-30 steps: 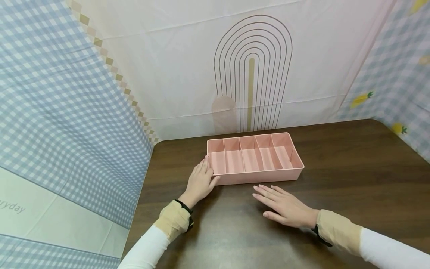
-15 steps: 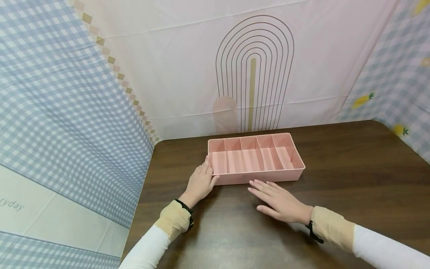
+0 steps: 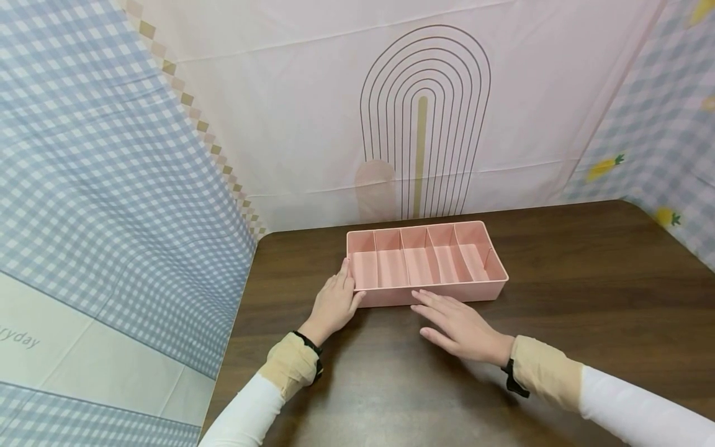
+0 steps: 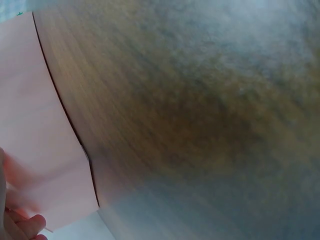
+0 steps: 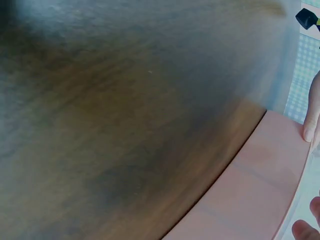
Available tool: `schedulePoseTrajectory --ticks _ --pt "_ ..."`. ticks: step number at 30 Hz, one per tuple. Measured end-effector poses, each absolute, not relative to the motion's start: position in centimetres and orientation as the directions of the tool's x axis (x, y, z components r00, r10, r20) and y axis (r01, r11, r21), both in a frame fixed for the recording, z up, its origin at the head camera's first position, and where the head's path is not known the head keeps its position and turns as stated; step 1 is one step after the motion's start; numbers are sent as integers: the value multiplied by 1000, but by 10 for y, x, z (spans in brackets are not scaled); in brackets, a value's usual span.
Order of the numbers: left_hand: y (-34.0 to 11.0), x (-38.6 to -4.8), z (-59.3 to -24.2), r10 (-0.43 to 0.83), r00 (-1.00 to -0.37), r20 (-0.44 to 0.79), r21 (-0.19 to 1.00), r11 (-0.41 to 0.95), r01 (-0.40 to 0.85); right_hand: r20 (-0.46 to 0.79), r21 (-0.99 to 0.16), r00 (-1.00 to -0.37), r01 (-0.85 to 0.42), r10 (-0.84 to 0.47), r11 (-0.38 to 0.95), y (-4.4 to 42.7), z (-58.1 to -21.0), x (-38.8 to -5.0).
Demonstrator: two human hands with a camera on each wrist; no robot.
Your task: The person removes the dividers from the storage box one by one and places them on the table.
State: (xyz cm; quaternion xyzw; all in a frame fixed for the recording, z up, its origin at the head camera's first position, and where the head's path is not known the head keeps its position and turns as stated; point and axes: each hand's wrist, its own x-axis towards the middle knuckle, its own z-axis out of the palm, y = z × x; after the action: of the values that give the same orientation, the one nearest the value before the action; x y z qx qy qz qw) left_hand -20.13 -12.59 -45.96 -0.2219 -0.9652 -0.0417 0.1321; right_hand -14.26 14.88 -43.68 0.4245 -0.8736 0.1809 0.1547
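A pink divided storage box (image 3: 430, 295) stands on the table in the head view, its compartments side by side with nothing seen in them. My left hand (image 3: 333, 304) holds its near left corner, fingers along the left end and thumb on the front wall. In the left wrist view, fingertips (image 4: 32, 225) show beside the pink wall. My right hand (image 3: 460, 329) is at the front wall, fingers straight and pointing left; whether the fingertips touch the wall is unclear. Two of its fingertips (image 5: 305, 230) appear by the box rim in the right wrist view.
The dark wooden table (image 3: 592, 279) runs beneath the box and both hands. A white cloth with printed arches (image 3: 421, 124) hangs behind it. Checked blue cloth (image 3: 156, 186) covers the left side, and a checked cloth with pineapples (image 3: 670, 124) the right.
My right hand has moved forward and slightly left, up to the box's front wall. The left hand keeps its place on the corner, and the box stands where it was.
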Motion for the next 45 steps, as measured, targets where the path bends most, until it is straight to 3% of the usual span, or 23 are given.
schedulePoseTrajectory --ticks 17,31,45 --pt "-125 -200 -460 402 -880 253 23 907 421 540 -230 -652 -723 -532 652 130 -427 -155" --pt "-123 -198 -459 396 -883 253 31 909 416 526 -254 -686 -691 -503 676 117 -423 -164" --pt "-123 -197 -457 396 -883 253 36 908 418 432 -405 -810 -567 -397 717 94 -416 -181"
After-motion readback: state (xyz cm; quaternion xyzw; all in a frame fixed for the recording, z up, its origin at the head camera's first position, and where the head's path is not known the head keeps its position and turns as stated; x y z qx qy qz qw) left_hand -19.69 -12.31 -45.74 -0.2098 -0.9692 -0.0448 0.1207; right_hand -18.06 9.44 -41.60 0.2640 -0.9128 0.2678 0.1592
